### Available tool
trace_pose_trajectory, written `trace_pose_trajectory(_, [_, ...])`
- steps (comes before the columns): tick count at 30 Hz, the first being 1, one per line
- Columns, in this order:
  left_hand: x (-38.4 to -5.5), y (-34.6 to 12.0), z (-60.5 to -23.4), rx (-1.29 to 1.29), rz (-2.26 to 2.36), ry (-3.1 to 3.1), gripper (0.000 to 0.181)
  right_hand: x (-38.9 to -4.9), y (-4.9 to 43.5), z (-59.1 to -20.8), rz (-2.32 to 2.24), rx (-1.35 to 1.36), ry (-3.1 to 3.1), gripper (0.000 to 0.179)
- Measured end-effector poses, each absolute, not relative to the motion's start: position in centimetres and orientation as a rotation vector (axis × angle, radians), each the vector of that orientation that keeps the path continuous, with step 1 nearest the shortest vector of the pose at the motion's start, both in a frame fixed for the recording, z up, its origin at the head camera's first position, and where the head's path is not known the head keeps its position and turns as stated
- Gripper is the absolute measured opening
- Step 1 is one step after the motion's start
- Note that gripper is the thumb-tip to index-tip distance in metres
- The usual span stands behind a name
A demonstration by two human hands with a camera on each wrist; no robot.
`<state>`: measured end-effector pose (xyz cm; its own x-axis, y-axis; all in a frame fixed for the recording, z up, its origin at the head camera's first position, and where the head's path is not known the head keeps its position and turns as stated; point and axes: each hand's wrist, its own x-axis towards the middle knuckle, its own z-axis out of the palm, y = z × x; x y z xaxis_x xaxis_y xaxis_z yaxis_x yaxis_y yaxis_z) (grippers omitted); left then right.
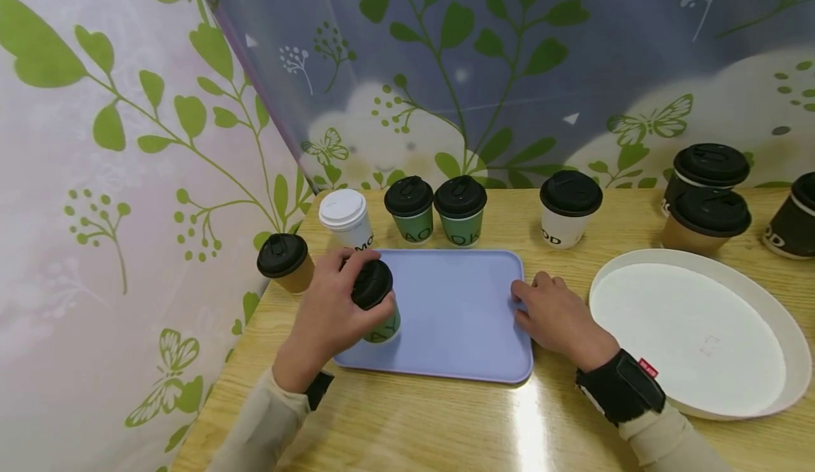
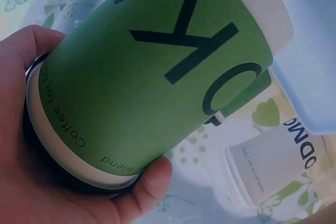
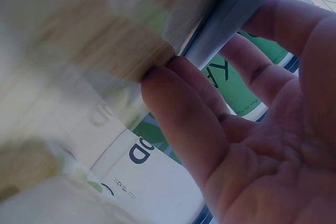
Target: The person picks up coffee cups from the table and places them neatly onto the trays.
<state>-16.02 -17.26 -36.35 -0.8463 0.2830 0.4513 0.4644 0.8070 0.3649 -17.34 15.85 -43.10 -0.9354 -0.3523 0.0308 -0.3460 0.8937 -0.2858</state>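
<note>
In the head view my left hand [image 1: 337, 309] grips a green paper coffee cup [image 1: 384, 327] around its black lid [image 1: 372, 284]. The cup overlaps the left part of a blue rectangular tray [image 1: 458, 316]. From the left wrist, the same green cup [image 2: 152, 72] shows dark lettering, with the thumb and palm wrapped about the lid end. My right hand [image 1: 557, 316] is at the tray's right edge, its bent fingers holding the rim. In the right wrist view, fingertips [image 3: 160, 85] meet the table beside the tray's edge [image 3: 220, 30].
Behind the tray stand a white-lidded cup [image 1: 347, 221], two green cups [image 1: 410, 210] and a white cup with a black lid [image 1: 569, 210]. A brown cup [image 1: 284, 263] is at the left. Right of the tray lies a round white tray [image 1: 694, 337], with several dark-lidded cups [image 1: 707, 217] behind it.
</note>
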Motion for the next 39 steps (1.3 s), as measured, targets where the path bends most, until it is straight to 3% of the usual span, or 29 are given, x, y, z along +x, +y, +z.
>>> trace_pose_trajectory(39, [-16.6, -16.0, -37.5, -0.618, -0.685, -2.607, 0.052, -17.3, 15.9, -43.0, -0.452, -0.552, 3.033, 0.018])
